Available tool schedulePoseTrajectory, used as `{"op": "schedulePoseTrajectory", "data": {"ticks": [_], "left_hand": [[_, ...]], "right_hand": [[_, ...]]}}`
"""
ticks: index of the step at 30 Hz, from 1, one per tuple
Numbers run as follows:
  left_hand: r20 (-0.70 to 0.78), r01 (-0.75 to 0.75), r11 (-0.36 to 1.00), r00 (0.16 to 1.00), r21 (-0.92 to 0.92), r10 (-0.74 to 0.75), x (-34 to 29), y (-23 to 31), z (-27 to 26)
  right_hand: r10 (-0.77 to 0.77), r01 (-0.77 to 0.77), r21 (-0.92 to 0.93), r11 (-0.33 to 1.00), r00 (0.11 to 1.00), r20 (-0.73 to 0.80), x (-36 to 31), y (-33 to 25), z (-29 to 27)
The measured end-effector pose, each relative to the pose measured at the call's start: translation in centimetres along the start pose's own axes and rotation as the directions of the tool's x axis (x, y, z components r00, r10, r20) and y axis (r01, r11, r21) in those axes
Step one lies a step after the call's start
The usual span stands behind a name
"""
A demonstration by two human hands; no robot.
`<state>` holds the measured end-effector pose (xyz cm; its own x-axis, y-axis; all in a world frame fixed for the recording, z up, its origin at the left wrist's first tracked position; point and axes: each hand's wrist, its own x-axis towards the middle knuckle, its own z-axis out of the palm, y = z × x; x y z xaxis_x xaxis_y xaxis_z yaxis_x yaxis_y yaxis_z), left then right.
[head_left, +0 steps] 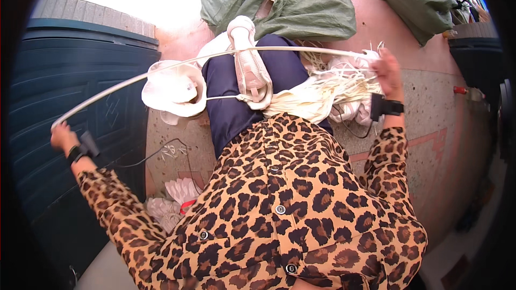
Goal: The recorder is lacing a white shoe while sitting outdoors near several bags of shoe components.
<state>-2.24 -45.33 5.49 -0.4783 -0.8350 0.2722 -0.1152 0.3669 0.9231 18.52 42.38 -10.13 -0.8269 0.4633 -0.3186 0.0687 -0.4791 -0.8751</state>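
A long cream strip (156, 70) stretches in an arch across the view. My left hand (64, 137), out to the far left, is closed on one end. The other end reaches my right hand (389, 72), raised at the right, somewhat blurred, with fingers closed at the strip. Below the strip, a pale pinkish-white shoe upper (251, 75) lies lengthwise on my dark trousers (221, 88). A thin cream cord runs from its near end to a white curled piece (172, 88) beside my leg. Many loose cream strips (312, 96) lie across my lap at the right.
Large green sacks (301, 5) stand ahead, another green sack (411, 0) at the far right. A dark blue panelled door (70, 75) is close on the left. Pale bundled pieces (185, 189) and a black cable (145, 158) are at my left side. A red-ended object (460, 90) lies right.
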Motion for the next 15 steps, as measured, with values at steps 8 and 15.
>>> {"op": "schedulePoseTrajectory", "data": {"ticks": [8,15], "left_hand": [[0.334,-0.032,0.966,0.935,-0.258,0.121,8.3,5.1,-14.1],[0.888,0.37,0.929,0.421,0.02,-0.187,-29.0,8.6,9.1]], "right_hand": [[-0.321,0.139,0.796,0.59,0.944,0.073,5.8,-14.9,-11.1],[-0.33,0.365,-0.119,0.924,0.913,0.239,3.0,-10.2,6.7]]}}
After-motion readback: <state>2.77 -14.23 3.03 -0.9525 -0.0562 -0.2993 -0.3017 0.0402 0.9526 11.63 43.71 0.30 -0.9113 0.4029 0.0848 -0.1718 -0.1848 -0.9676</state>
